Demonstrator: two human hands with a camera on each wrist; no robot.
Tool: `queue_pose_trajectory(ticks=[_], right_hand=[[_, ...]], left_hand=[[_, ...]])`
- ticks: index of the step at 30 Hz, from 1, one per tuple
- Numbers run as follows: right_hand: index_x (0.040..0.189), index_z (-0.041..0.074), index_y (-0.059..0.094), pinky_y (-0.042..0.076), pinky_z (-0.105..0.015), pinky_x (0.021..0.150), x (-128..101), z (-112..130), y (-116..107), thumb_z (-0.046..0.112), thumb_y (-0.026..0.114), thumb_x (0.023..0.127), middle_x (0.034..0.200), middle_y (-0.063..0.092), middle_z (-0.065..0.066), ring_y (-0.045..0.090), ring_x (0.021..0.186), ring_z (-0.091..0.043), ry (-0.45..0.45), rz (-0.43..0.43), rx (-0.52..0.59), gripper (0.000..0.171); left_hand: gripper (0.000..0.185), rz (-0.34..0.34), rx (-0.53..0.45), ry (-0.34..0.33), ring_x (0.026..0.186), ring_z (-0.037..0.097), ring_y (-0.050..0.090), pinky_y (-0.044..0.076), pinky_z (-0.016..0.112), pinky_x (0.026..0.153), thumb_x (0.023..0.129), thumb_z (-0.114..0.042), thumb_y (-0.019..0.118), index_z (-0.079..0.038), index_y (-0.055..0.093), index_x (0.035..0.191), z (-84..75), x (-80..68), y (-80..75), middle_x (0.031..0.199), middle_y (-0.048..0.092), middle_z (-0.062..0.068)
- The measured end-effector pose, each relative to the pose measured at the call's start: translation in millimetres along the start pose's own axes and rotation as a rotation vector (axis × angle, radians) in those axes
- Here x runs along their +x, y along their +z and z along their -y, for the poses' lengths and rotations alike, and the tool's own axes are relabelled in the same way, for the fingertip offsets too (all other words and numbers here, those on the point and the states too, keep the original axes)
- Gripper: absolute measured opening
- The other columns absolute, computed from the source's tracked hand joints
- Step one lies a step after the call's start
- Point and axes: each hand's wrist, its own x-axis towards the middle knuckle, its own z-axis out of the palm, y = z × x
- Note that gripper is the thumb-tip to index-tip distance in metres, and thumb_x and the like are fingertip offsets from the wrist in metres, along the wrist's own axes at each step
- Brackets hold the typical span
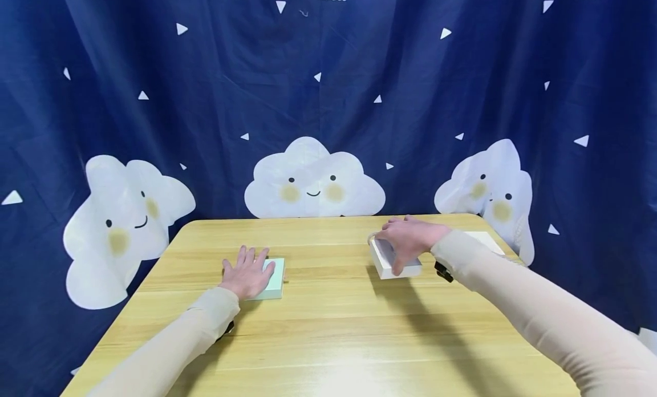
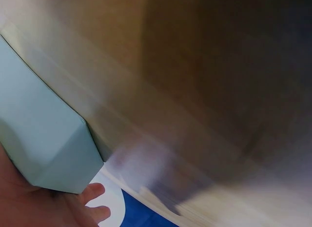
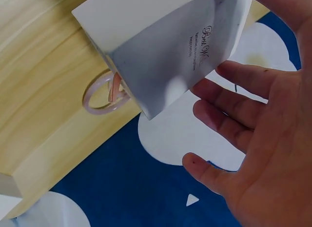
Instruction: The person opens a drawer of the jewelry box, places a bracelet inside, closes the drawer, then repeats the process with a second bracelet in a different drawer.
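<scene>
On the left of the table, my left hand (image 1: 250, 278) lies with spread, fairly straight fingers over a mint-green box (image 1: 276, 280). A small pinkish tab sticks out of that box's right side. The left wrist view catches the box's end (image 2: 53, 124) close beside the palm. My right hand (image 1: 410, 238) grips a white box (image 1: 397, 270) between thumb and fingers, tilted and apparently off the table. Its grey face carries printed script in the right wrist view. A pale translucent ring (image 3: 87, 101) and a pink ribbon (image 3: 115, 88) show at the box's edge.
Beyond the right forearm lies a flat white item (image 1: 485, 240), partly hidden by the sleeve. The wooden table (image 1: 328, 323) ends at a dark blue curtain (image 1: 318, 100) printed with smiling clouds and white triangles. A white corner (image 3: 9, 195) shows in the right wrist view.
</scene>
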Motion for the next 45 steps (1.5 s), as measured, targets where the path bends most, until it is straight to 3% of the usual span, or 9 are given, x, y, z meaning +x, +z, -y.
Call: queue_pose_trajectory(ticks=[10, 37, 45], right_hand=[[0.129, 0.022, 0.064, 0.044, -0.043, 0.083, 24, 14, 1, 0.049, 0.087, 0.059, 0.106, 0.062, 0.007, 0.049, 0.099, -0.015, 0.006, 0.025, -0.01, 0.079], [0.133, 0.026, 0.064, 0.042, -0.04, 0.091, 69, 55, 13, 0.059, 0.086, 0.061, 0.109, 0.063, 0.008, 0.048, 0.102, -0.014, 0.018, 0.069, -0.038, 0.082], [0.139, 0.024, 0.061, 0.042, -0.043, 0.098, 79, 64, 16, 0.065, 0.083, 0.064, 0.121, 0.065, 0.007, 0.051, 0.11, -0.017, 0.009, 0.086, -0.047, 0.088]], left_hand=[[0.069, -0.005, -0.002, -0.002, 0.153, 0.048, 0.001, 0.0, 0.083, 0.107, 0.106, -0.056, 0.02, -0.016, 0.023, 0.162, 3.8, 2.6, 3.0, 0.165, 0.018, 0.027], [0.066, -0.008, 0.003, -0.009, 0.154, 0.047, 0.003, 0.002, 0.083, 0.107, 0.106, -0.054, 0.022, -0.018, 0.027, 0.161, 1.5, 2.8, 2.2, 0.164, 0.021, 0.026], [0.066, -0.002, 0.005, -0.009, 0.154, 0.047, 0.002, 0.003, 0.084, 0.107, 0.105, -0.056, 0.021, -0.02, 0.028, 0.16, 2.9, 4.7, 3.6, 0.164, 0.021, 0.025]])
